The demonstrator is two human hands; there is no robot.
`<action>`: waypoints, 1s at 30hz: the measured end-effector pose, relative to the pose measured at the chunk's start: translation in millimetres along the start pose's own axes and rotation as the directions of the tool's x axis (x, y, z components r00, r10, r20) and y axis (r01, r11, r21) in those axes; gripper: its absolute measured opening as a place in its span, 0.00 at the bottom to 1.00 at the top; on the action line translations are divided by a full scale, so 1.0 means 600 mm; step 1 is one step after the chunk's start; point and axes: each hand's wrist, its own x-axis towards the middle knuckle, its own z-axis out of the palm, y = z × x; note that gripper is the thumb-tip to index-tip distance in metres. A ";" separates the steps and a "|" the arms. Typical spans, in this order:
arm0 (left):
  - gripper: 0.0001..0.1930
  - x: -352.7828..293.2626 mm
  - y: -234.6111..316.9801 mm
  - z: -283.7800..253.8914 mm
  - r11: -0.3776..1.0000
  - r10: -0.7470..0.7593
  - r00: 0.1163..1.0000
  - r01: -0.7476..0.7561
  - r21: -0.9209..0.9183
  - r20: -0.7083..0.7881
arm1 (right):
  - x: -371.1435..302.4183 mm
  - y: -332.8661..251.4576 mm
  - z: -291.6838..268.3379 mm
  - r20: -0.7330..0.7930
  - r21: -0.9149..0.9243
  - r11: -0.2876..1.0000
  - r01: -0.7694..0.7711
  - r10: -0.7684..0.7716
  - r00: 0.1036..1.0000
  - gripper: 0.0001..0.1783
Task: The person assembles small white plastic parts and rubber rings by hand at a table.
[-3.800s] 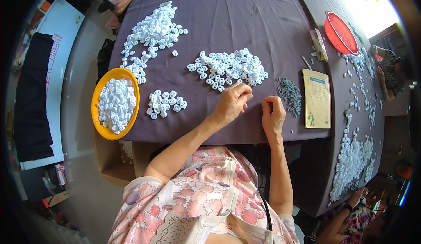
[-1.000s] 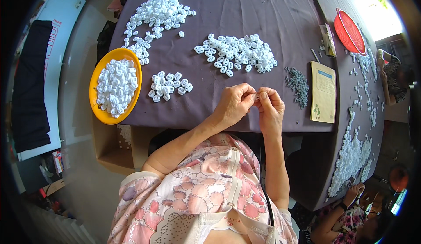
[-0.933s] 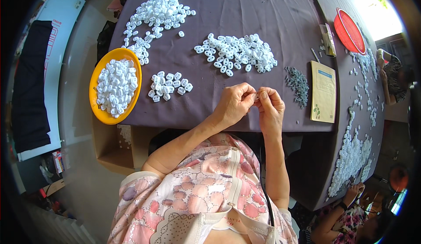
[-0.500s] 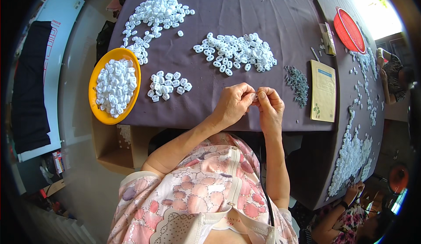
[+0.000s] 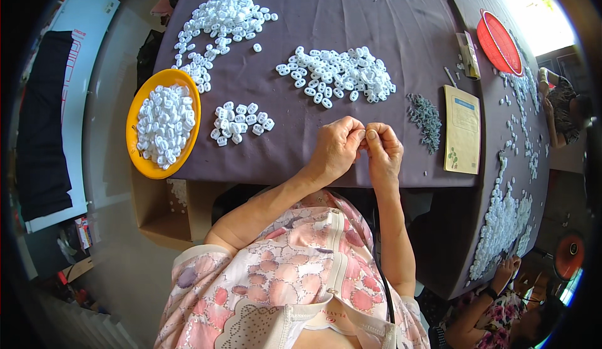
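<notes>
Close together above the table's front edge, my left hand (image 5: 340, 145) and my right hand (image 5: 385, 150) meet at the fingertips. Both are closed in a pinch, thumbs against bent fingers. What they pinch is almost wholly covered by the fingers; a small white piece showed there half a second ago. Beyond my hands lies a heap of small white oval pieces (image 5: 343, 75), each with two holes. A smaller group of such pieces (image 5: 238, 122) is left of my left hand. Small dark grey pieces (image 5: 425, 122) are piled just right of my right hand.
At the left edge a yellow bowl (image 5: 132, 135) holds many white pieces. A larger white heap (image 5: 229, 14) lies far left. To the right are a tan packet (image 5: 462, 130), a red mesh basket (image 5: 500, 43) and more white pieces (image 5: 501, 227). Two people sit at the right.
My joined hands have shifted very slightly, the right one a little up and left. The white piece between the fingertips is now hidden. The heaps and bowl stay as they were.
</notes>
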 end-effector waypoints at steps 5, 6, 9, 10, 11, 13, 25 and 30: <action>0.08 0.005 -0.008 -0.005 0.991 -0.086 0.995 0.091 -0.103 0.047 | -0.002 0.011 -0.007 -0.021 0.030 1.000 -0.006 0.007 1.000 0.03; 0.07 0.008 -0.005 -0.008 0.991 -0.105 0.992 0.111 -0.076 0.072 | 0.001 0.008 -0.010 -0.020 0.029 1.000 -0.005 0.006 1.000 0.03; 0.07 0.007 -0.001 -0.016 0.990 -0.137 0.986 0.140 -0.034 0.096 | 0.001 -0.004 -0.008 -0.010 0.006 0.999 -0.044 0.044 0.999 0.05; 0.07 0.007 0.000 -0.017 0.990 -0.139 0.986 0.142 -0.022 0.096 | 0.002 -0.008 -0.005 -0.007 0.018 0.999 -0.038 0.038 0.999 0.06; 0.07 0.008 0.001 -0.018 0.989 -0.140 0.985 0.143 -0.023 0.096 | 0.003 -0.011 -0.004 -0.004 0.029 0.999 -0.032 0.032 0.999 0.07; 0.07 0.008 0.002 -0.018 0.991 -0.134 0.986 0.135 -0.013 0.097 | 0.006 -0.014 -0.007 0.015 -0.033 0.999 -0.016 0.017 1.000 0.07; 0.06 0.006 -0.034 -0.034 0.966 -0.141 0.987 0.153 -0.207 0.074 | 0.020 -0.001 0.012 0.063 -0.244 0.970 0.019 -0.003 0.998 0.02; 0.06 0.005 -0.041 -0.051 0.953 -0.129 0.990 0.138 -0.269 0.050 | 0.036 -0.010 0.020 0.137 -0.305 0.952 -0.025 0.069 0.988 0.03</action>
